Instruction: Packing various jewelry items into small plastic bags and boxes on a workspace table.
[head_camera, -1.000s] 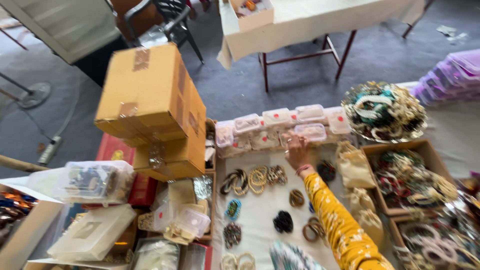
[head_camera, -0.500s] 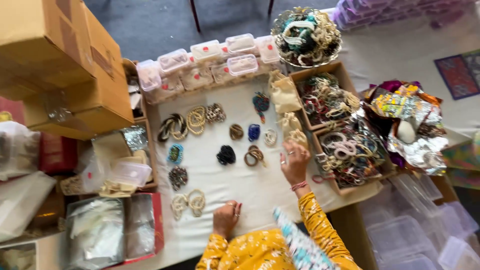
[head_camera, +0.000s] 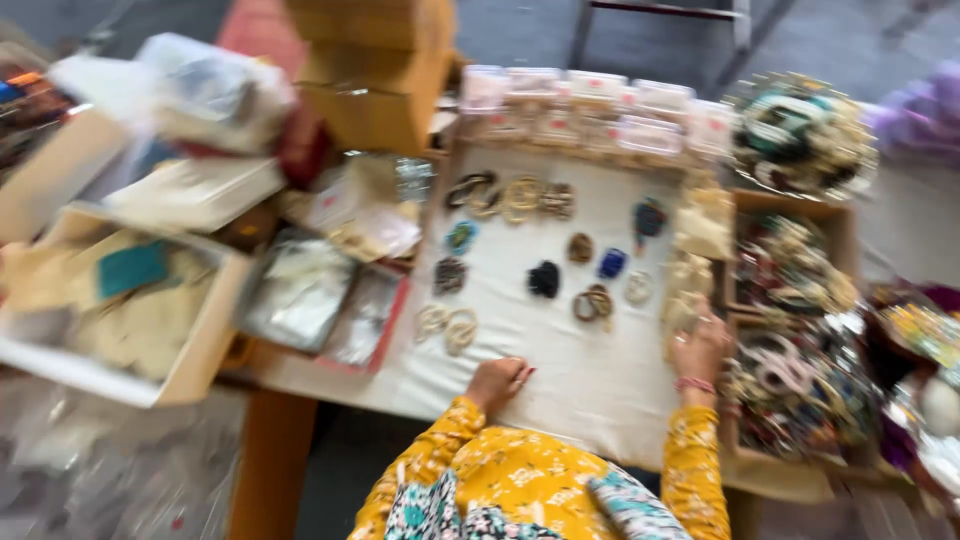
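The picture is motion-blurred. My left hand (head_camera: 497, 381) rests on a white cloth (head_camera: 560, 370) near its front edge, fingers curled, holding nothing. My right hand (head_camera: 700, 345), with a bracelet at the wrist, lies at the cloth's right edge. Its fingertips touch a row of pale packets (head_camera: 692, 262). Both sleeves are yellow with a floral print. On the cloth lie bangle sets (head_camera: 508, 195), a black ring-shaped piece (head_camera: 544, 279), a blue one (head_camera: 612, 263) and two pale rings (head_camera: 448, 326).
Clear small boxes (head_camera: 590, 105) line the cloth's far edge. Cardboard trays of bangles (head_camera: 795, 300) and a round basket of them (head_camera: 800, 135) stand at the right. Cardboard boxes (head_camera: 375, 65), plastic packets (head_camera: 300, 290) and an open box (head_camera: 120, 300) crowd the left.
The view has swung left and closer, and blurred. My left hand stays curled on the cloth's front edge. My right hand stays by the pale packets.
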